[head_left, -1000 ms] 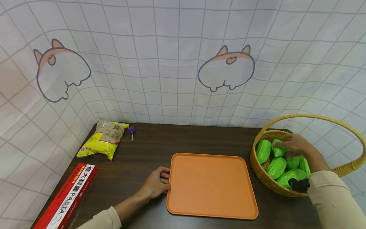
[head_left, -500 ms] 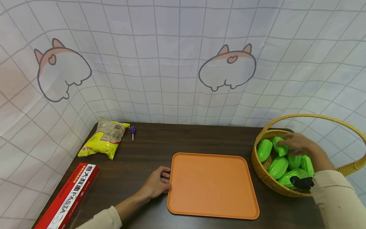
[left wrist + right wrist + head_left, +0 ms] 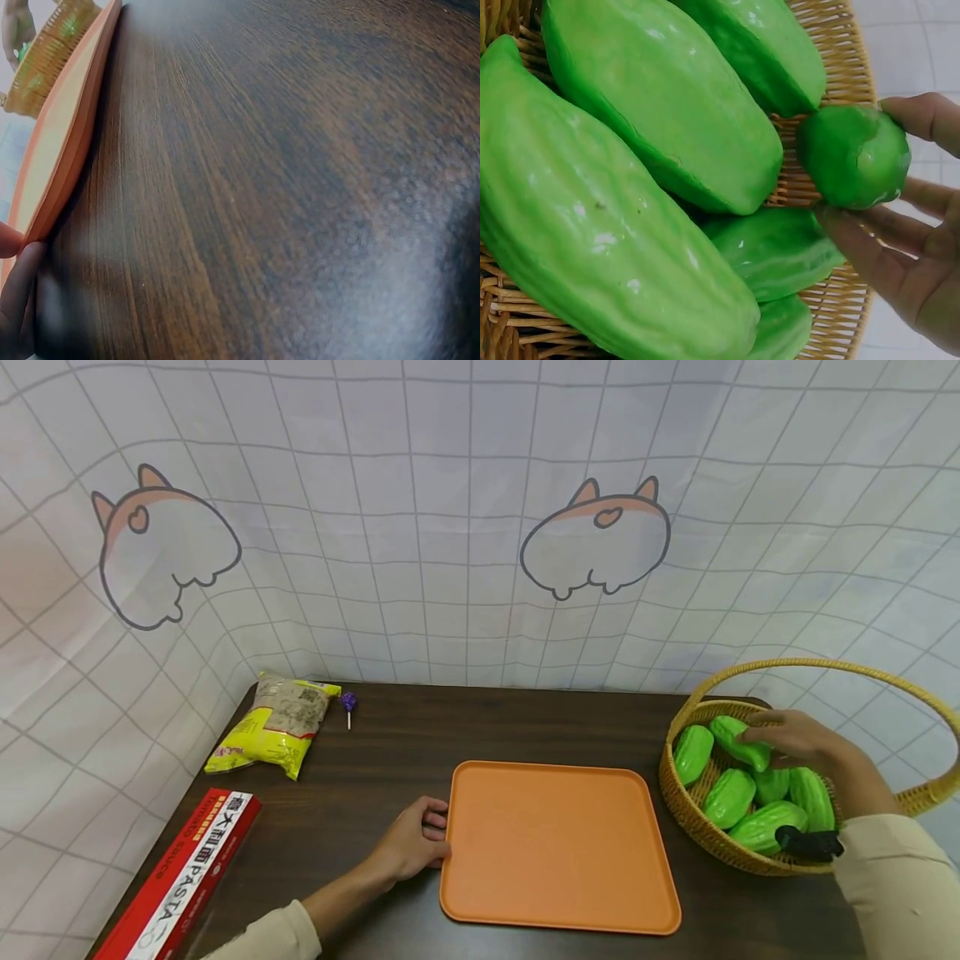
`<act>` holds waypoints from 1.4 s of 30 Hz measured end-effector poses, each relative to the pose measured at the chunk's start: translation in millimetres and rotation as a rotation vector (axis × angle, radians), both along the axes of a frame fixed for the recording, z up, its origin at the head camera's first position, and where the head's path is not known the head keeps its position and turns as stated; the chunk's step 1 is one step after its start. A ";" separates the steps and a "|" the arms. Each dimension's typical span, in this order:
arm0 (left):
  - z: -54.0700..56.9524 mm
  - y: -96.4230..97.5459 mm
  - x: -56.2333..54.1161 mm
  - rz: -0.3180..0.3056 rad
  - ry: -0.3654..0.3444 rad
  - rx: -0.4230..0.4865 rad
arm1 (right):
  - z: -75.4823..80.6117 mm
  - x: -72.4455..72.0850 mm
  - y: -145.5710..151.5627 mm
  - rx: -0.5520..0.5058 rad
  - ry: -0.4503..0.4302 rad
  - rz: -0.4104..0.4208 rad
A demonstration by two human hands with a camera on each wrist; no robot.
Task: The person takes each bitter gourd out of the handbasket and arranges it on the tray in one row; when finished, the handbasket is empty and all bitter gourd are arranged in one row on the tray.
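Note:
My left hand [image 3: 408,839] lies at the left edge of a flat orange tray [image 3: 558,847]. In the left wrist view its thumb and finger pinch the tray's rim [image 3: 64,161]. Over the wicker basket [image 3: 684,814] on the right, my right hand [image 3: 806,743] holds a green ridged gourd [image 3: 738,743] by thumb and fingers. The right wrist view shows that gourd [image 3: 855,161] end-on, gripped at the basket's far side. Several similar green gourds [image 3: 615,217] fill the basket below and beside it.
The basket's tall arched handle [image 3: 817,665] rises around my right forearm. At the left lie a red pasta box [image 3: 176,881], a yellow bag [image 3: 277,722] and a purple lollipop [image 3: 348,702]. A white gridded curtain [image 3: 465,527] hangs behind the dark wooden table [image 3: 420,735].
My right hand has shifted slightly right within the basket. The gourd in its fingers has turned, its lower end swinging to the right. My left hand and the tray stay in place.

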State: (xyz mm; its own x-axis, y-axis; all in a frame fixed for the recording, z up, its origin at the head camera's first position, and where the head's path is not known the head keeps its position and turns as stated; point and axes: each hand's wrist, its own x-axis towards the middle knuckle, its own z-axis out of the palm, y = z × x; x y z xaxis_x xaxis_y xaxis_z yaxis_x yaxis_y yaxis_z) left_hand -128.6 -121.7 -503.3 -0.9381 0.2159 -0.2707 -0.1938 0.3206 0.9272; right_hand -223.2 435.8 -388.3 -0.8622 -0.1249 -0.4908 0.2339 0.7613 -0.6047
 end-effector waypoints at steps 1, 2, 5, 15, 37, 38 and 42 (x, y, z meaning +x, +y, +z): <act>0.0 0.1 0.0 0.000 0.000 0.000 | -0.1 1.2 0.8 -0.014 0.004 0.002; 0.0 0.3 -0.1 -0.001 0.001 0.000 | -0.3 2.3 1.5 -0.022 0.009 0.005; 0.1 0.5 0.0 0.001 -0.002 0.001 | -1.6 5.0 3.8 -0.034 0.020 0.019; 0.5 1.0 0.6 0.007 -0.002 0.000 | -2.1 12.3 7.9 -0.073 0.046 0.017; 3.7 -0.7 0.4 -0.011 -0.005 0.006 | -0.7 40.0 6.0 0.012 0.204 0.112; 3.4 -0.9 0.4 -0.011 -0.004 0.006 | -0.1 41.3 5.2 0.023 0.207 0.111; 2.2 -1.3 0.1 -0.014 0.003 0.004 | 3.1 46.5 -0.1 0.032 0.213 0.094</act>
State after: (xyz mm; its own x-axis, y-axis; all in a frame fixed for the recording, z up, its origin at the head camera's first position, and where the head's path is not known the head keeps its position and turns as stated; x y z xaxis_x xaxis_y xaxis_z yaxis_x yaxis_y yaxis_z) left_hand -128.5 -123.0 -501.2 -0.9359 0.2298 -0.2669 -0.1865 0.3195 0.9291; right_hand -176.7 435.7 -385.2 -0.9322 -0.1969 -0.3037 0.0307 0.7930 -0.6084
